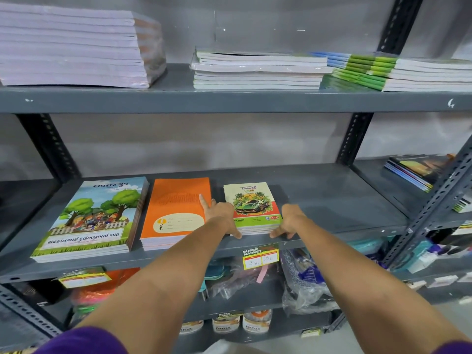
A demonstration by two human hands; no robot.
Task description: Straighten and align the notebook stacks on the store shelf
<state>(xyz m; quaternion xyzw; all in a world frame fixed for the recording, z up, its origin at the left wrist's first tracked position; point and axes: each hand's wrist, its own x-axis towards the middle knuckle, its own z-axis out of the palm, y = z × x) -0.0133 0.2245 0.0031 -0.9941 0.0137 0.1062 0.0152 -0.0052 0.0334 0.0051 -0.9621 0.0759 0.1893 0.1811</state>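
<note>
Three notebook stacks lie on the middle grey shelf. At the left is a stack with a trees-and-children cover, in the middle an orange stack, at the right a small stack with a green car cover. My left hand presses against the left side of the car-cover stack, thumb at its front corner and index finger lying over the orange stack. My right hand holds the stack's right side, fingers at its front right corner. Both hands clasp this stack between them.
The upper shelf carries a tall wrapped white stack, a white-edged pile and a green-spined pile. Dark notebooks lie on the adjoining right shelf. A yellow price tag hangs on the shelf edge. Bagged goods and jars fill the lower shelves.
</note>
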